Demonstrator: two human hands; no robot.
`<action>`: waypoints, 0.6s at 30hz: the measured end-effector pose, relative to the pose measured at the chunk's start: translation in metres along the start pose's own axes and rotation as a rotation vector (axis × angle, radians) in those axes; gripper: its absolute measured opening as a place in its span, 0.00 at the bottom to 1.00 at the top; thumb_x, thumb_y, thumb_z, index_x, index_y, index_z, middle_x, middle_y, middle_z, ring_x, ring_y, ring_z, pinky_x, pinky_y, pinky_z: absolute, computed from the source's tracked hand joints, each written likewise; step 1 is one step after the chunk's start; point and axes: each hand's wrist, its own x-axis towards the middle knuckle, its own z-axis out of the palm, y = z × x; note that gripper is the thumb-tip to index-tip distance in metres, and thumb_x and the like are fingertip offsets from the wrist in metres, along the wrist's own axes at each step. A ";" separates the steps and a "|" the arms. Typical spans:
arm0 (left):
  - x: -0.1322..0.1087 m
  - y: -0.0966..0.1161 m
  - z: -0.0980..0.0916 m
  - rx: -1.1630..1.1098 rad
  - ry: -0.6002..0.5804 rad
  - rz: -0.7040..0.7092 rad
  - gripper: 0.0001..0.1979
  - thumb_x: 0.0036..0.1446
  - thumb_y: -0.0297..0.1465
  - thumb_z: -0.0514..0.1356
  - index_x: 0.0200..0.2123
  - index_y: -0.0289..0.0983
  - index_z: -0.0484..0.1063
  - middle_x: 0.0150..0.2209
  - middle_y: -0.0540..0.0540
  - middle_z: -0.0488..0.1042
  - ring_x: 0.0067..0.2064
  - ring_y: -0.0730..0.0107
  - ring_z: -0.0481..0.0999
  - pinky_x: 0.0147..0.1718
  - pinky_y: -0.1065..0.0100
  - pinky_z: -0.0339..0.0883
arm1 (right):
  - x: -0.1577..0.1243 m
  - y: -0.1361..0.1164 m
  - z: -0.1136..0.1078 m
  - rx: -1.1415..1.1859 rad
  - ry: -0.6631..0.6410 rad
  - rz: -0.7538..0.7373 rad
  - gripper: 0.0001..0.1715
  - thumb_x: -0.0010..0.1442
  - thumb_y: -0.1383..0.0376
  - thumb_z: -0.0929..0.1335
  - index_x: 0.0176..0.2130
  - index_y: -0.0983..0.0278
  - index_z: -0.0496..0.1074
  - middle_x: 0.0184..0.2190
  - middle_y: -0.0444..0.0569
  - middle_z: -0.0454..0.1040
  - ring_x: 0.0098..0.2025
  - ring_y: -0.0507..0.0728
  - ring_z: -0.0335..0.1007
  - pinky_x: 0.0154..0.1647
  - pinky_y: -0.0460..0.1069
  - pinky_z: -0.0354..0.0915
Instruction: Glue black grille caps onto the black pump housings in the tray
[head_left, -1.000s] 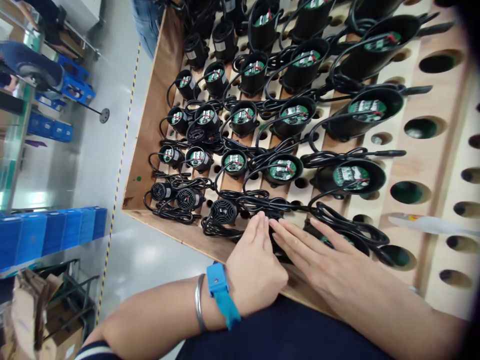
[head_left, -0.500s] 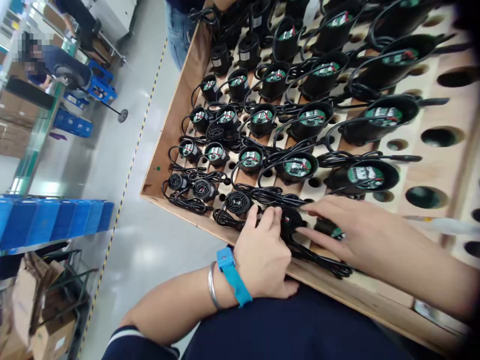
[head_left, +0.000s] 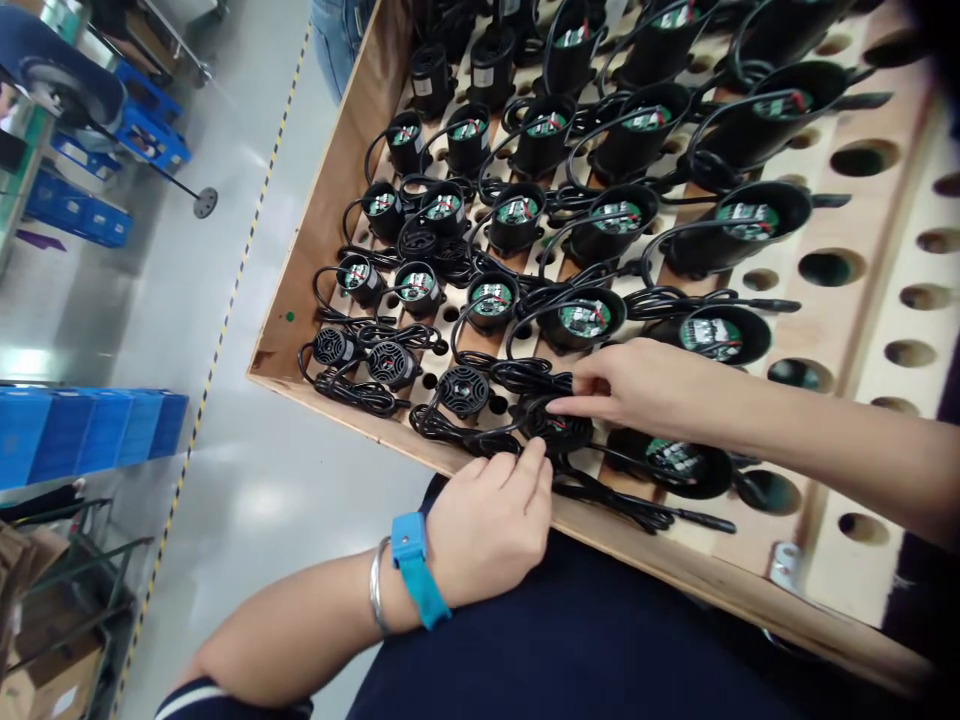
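A black slotted cap (head_left: 559, 428) covers a housing in the front row of the wooden tray. My right hand (head_left: 637, 385) reaches in from the right, its thumb and fingers closed about the cap's upper side. From the lower left, my left hand (head_left: 491, 515), with a blue wrist strap (head_left: 418, 570), has its fingers curled together and its fingertips at the cap's lower left edge. Its thumb is hidden. To the left sits another slotted cap (head_left: 463, 390). On the right, an uncapped black housing (head_left: 671, 460) shows a green circuit board. Coiled black cable (head_left: 615, 500) lies below the cap.
The wooden tray (head_left: 352, 418) holds rows of black housings with boards and cables, and has round holes (head_left: 829, 268) on the right. Blue bins (head_left: 97, 430) stand at the left. Another person's jeans (head_left: 337, 45) show behind the tray.
The view has shifted, so the tray sits slightly further left. My right hand has moved left and closed at the cap. My left hand has drawn back slightly, its fingertips still by the cap.
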 end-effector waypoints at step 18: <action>0.037 0.002 0.006 -0.132 -0.137 -0.087 0.18 0.64 0.24 0.50 0.50 0.27 0.75 0.56 0.30 0.70 0.29 0.70 0.76 0.21 0.70 0.66 | 0.018 -0.003 -0.007 0.202 -0.275 0.104 0.21 0.57 0.60 0.68 0.20 0.62 0.56 0.12 0.42 0.64 0.15 0.52 0.65 0.19 0.46 0.55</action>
